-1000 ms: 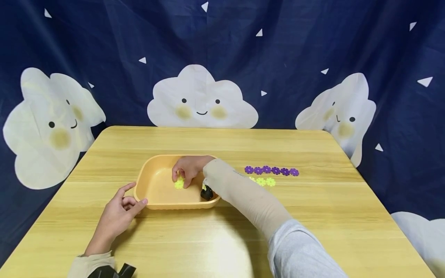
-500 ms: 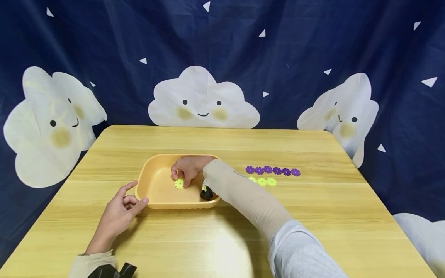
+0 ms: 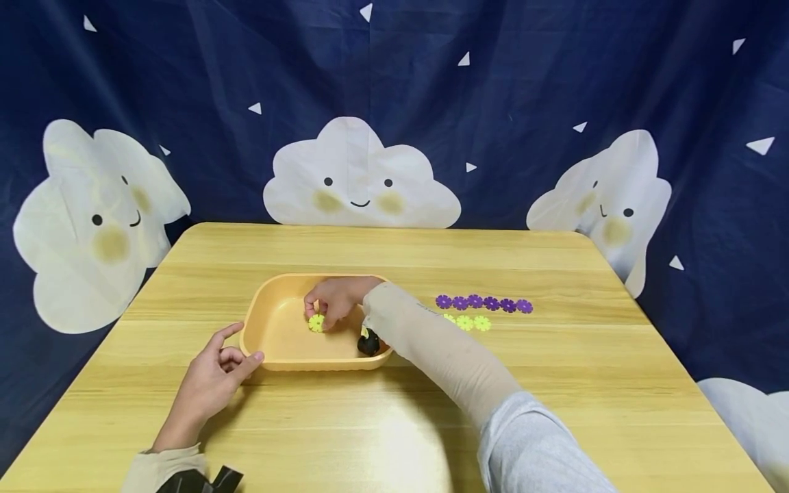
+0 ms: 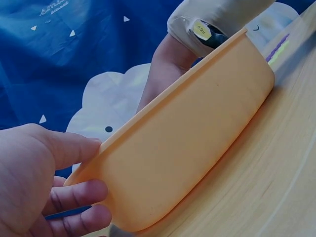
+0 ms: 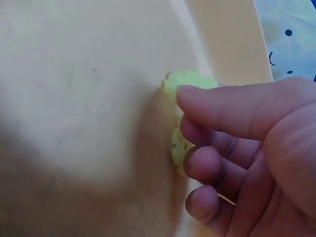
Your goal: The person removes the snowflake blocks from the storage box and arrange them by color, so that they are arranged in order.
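Note:
My left hand [image 3: 212, 376] holds the near left corner of an orange plastic tray [image 3: 314, 365], its thumb on the rim in the left wrist view. Inside the tray, my right hand [image 3: 339, 297] pinches a yellow-green flower-shaped plastic disc [image 5: 190, 80] between thumb and fingers. A second yellow-green disc [image 5: 177, 148] shows edge-on by the lower fingers in the right wrist view. The sleeved right forearm crosses the tray's right side and hides part of it.
Right of the tray, a row of several purple flower discs [image 3: 491, 302] lies on the wooden table [image 3: 345, 431]. Nearer me is a shorter yellow-green row [image 3: 465, 322], partly behind the right sleeve. A dark blue curtain [image 3: 505, 89] with clouds hangs behind.
Both hands stay almost where they were. The yellow-green disc turns slightly in my right fingers. The head view shifts a little.

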Demonstrator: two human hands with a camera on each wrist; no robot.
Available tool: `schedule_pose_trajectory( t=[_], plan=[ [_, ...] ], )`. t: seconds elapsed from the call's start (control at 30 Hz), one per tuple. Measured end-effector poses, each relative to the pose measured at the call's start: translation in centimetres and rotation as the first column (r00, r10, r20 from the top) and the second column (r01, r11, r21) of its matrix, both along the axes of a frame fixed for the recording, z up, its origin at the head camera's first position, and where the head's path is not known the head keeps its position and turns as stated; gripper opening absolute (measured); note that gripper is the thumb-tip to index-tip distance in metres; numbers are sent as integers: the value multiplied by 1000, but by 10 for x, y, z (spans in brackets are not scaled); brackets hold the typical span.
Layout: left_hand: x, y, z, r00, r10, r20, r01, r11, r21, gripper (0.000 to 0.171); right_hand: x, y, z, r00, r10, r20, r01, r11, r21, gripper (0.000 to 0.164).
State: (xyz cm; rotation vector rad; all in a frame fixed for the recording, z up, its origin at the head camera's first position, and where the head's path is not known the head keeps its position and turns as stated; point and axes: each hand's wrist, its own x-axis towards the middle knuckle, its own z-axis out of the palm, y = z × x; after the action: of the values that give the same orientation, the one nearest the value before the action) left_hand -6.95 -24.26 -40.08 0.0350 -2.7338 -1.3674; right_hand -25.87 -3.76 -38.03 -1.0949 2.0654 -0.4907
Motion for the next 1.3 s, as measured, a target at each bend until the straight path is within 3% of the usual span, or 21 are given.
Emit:
schedule_pose_trajectory(
  t=[0.13, 0.37, 0.73, 1.03, 1.3],
  plan=[
    [1, -1, 0, 1000, 1, 5, -1, 1000, 3, 70, 1, 3, 4, 1000, 12, -2, -12, 1000, 10, 29],
    [1, -2, -2, 1000, -2, 9, 2, 1000, 6, 70, -4, 13, 13, 987, 63, -150, -62, 998, 12, 26],
    [-2, -2, -1, 1000, -13, -3, 13, 1000, -11, 70, -4, 33, 34, 958, 76, -275, -73, 997, 21, 33],
    [-1, -3, -1, 1000, -10, -4, 9, 1000, -13, 70, -2, 62, 46, 956, 69, -286, -100, 991, -95, 35],
    [1, -3, -1, 1000, -5, -4, 5, 1000, -8, 70, 1, 96, 52, 963, -52, -264, 1, 982, -188, 34]
  ],
)
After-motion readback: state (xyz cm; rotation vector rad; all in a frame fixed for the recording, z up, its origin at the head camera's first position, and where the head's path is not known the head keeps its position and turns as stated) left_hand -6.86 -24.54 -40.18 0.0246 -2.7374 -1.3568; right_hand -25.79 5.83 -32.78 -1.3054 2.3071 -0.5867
